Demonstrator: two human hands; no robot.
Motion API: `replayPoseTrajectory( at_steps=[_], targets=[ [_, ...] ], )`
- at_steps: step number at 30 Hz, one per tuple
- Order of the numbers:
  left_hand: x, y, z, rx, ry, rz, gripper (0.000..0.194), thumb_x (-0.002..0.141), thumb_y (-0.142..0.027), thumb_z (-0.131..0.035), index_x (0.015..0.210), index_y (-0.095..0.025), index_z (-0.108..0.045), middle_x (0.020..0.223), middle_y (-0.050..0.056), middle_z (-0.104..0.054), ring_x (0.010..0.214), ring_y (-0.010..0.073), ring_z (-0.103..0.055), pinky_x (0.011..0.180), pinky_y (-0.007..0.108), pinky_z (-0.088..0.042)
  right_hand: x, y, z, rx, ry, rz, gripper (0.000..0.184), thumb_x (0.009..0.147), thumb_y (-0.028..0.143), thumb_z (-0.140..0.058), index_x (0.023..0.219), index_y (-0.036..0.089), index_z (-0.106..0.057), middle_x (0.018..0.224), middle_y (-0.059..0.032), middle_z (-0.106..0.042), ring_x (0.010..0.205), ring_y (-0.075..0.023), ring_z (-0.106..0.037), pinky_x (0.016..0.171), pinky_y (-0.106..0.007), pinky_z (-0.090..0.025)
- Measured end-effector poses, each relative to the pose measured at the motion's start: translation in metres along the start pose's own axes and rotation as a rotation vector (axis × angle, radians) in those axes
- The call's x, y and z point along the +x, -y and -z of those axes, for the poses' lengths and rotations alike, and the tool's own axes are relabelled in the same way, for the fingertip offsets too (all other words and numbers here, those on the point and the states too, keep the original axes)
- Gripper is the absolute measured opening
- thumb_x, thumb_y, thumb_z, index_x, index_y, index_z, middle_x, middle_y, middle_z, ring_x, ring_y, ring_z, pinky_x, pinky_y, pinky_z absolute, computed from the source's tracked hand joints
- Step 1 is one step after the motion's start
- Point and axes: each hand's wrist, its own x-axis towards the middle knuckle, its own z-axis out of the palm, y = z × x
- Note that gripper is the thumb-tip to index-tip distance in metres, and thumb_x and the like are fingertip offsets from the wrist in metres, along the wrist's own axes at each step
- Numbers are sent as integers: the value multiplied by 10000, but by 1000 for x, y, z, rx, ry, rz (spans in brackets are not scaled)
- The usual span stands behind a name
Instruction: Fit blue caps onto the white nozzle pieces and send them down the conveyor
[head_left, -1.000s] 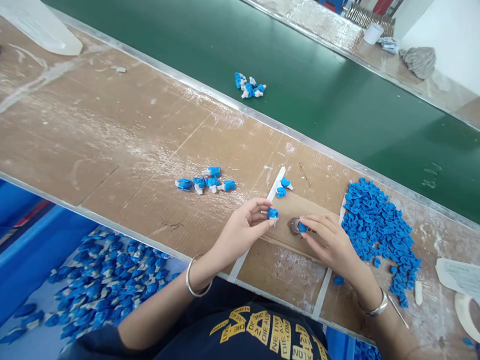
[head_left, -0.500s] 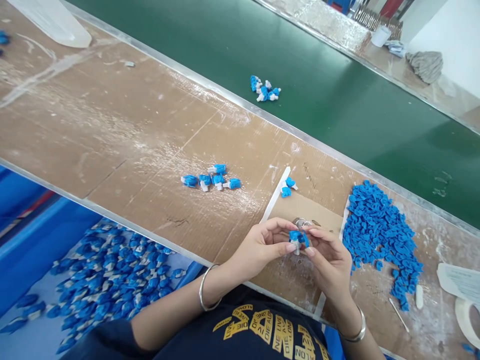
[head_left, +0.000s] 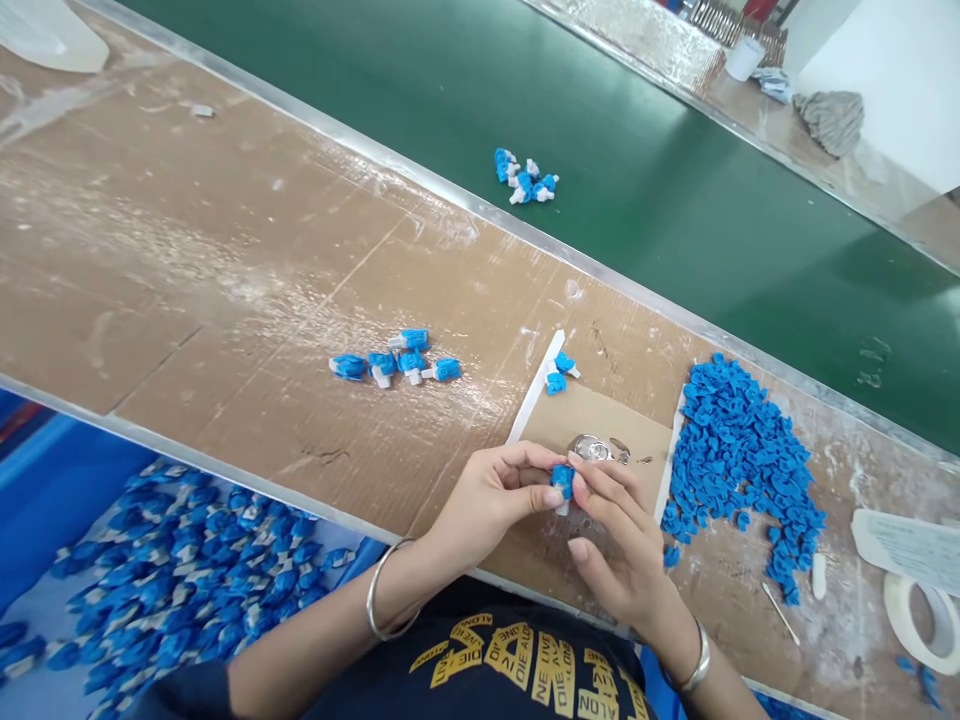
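Between the thumb and fingers of my left hand (head_left: 480,508) is a small blue-and-white plastic part (head_left: 562,480), its pale stem pointing down. My right hand (head_left: 626,545) lies against the part's right side with its outstretched fingertips, while its thumb is held well away. Just beyond the fingers, a round shiny metal piece (head_left: 591,448) rests on a cardboard sheet (head_left: 615,412). A couple of similar blue-and-white parts (head_left: 556,381) lie at the sheet's far left corner, by a white strip (head_left: 536,385).
To the right spreads a heap of small blue pieces (head_left: 742,450), with a tape roll (head_left: 921,622) and a cotton swab (head_left: 781,612) nearby. Several blue-and-white parts (head_left: 410,362) sit left on the table; others (head_left: 525,182) are on the green belt (head_left: 637,150). A blue bin (head_left: 82,470) holds many more.
The loose blue piece in my right fingers now sits against the part in my left hand. My right thumb has moved off. The view has shifted slightly.
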Motion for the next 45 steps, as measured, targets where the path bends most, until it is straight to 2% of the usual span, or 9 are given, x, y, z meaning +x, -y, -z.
replayPoseTrajectory(
  at_steps=[3, 6, 11, 19, 25, 31, 37, 41, 45],
  targets=[
    [5, -9, 16, 533, -40, -279, 115, 834, -216, -678, 940, -183, -709, 973, 75, -734, 895, 207, -679, 812, 335, -566, 11, -28, 21, -165, 41, 39, 442, 942, 264, -570, 1382, 270, -544, 1243, -82, -703, 1119, -243, -646, 910, -429, -548],
    [17, -21, 40, 1208, -251, -520, 204, 915, -167, -533, 1028, -179, -703, 1046, 129, -700, 1012, 280, -627, 914, 447, -521, 24, -74, 56, -537, -128, -42, 291, 939, 204, -557, 1204, 240, -671, 1010, -85, -752, 916, -238, -674, 840, -413, -544],
    [36, -35, 65, 1741, -488, -610, 272, 937, -158, -477, 1121, -135, -676, 1219, 215, -588, 1092, 367, -533, 941, 543, -464, 34, -128, 94, -886, 123, -198, 297, 959, 198, -437, 998, 120, -721, 968, -167, -706, 879, -280, -650, 799, -427, -544],
    [68, -48, 42, 1601, -119, -601, 253, 965, -181, -439, 1115, -135, -638, 1144, 143, -627, 1056, 285, -546, 949, 445, -470, 34, -144, 94, -803, 297, -47, 335, 942, 101, -393, 1071, 96, -702, 1136, -175, -699, 1023, -291, -644, 916, -438, -536],
    [104, -58, 9, 1755, 1, -435, 291, 967, -329, -502, 1081, -96, -634, 1024, 144, -680, 975, 291, -607, 862, 406, -488, 28, -151, 89, -765, 180, 37, 322, 993, 217, -430, 1020, 97, -728, 1105, -183, -726, 970, -277, -690, 850, -425, -584],
    [127, -72, -13, 1855, 133, -188, 218, 905, -235, -513, 997, -100, -657, 1040, 171, -702, 984, 316, -665, 792, 381, -493, 32, -150, 87, -756, 173, 32, 307, 987, 201, -434, 1020, 112, -726, 1058, -180, -741, 942, -289, -680, 841, -465, -571],
    [136, -79, -31, 1806, 182, -98, 190, 834, -198, -608, 967, -91, -691, 975, 193, -733, 984, 355, -694, 790, 398, -498, 34, -98, 80, -501, 132, 69, 255, 956, 226, -564, 1193, 166, -638, 1045, -114, -737, 955, -246, -645, 868, -428, -547],
    [135, -72, -41, 1721, 168, -161, 245, 829, -64, -539, 1025, -84, -686, 1048, 199, -721, 1029, 335, -687, 865, 410, -489, 24, -58, 55, -240, 141, 114, 420, 937, 184, -599, 1347, 247, -539, 1067, -67, -733, 984, -212, -638, 846, -373, -555],
    [128, -68, -32, 1540, 138, -260, 301, 852, -58, -509, 1100, -137, -660, 1133, 121, -702, 1050, 250, -665, 888, 353, -497, 19, -49, 35, -227, 110, 147, 446, 923, 145, -608, 1352, 254, -554, 1091, -69, -741, 998, -223, -640, 863, -386, -553]
  ],
)
